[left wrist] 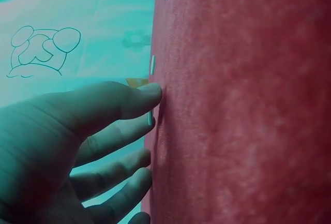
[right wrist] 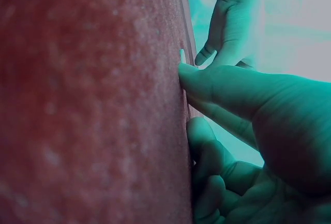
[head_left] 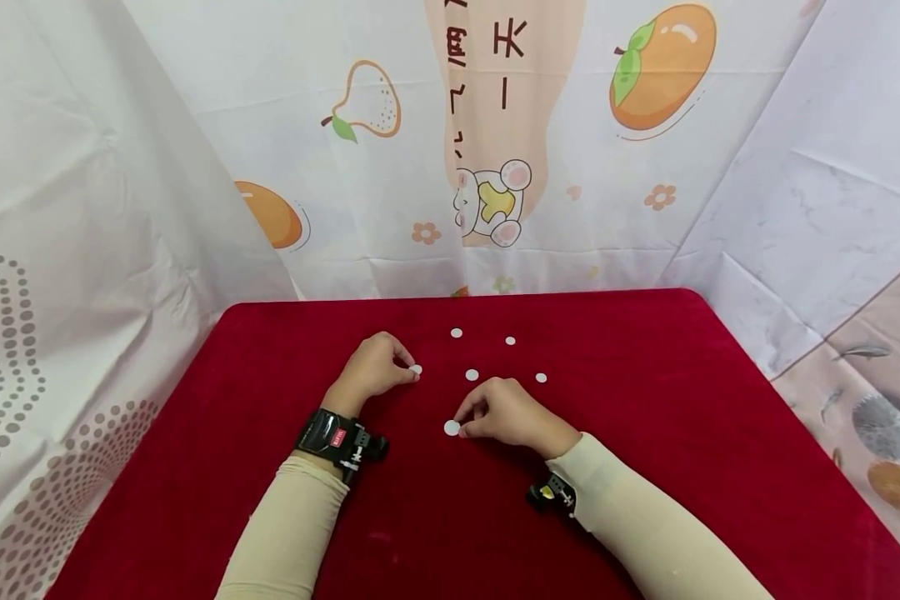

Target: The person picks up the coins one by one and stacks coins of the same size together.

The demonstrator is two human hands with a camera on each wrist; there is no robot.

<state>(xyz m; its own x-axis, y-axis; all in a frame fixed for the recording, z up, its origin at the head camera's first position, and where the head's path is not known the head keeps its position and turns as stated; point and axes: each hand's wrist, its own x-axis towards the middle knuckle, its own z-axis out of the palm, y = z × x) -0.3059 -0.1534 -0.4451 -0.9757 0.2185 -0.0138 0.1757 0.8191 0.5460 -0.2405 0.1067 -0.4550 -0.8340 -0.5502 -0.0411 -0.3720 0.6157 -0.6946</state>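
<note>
On the red cloth, my left hand [head_left: 377,367] pinches the edge of a thin white disc [head_left: 416,369] between thumb and forefinger. In the left wrist view that disc [left wrist: 150,117] shows as a sliver by the fingertips, the other fingers spread loosely. Nearer the front, my right hand [head_left: 512,414] has thumb and forefinger at the edge of another white disc [head_left: 452,427], which lies flat on the cloth. The right wrist view shows this disc [right wrist: 182,56] just past the thumb tip; the remaining fingers are curled in.
Beyond the hands lie more white discs: one at the back [head_left: 456,332], one between the hands [head_left: 472,375], and two smaller ones, a far disc [head_left: 510,341] and a right disc [head_left: 542,377]. The red-covered table [head_left: 645,358] meets a printed curtain [head_left: 405,183] behind.
</note>
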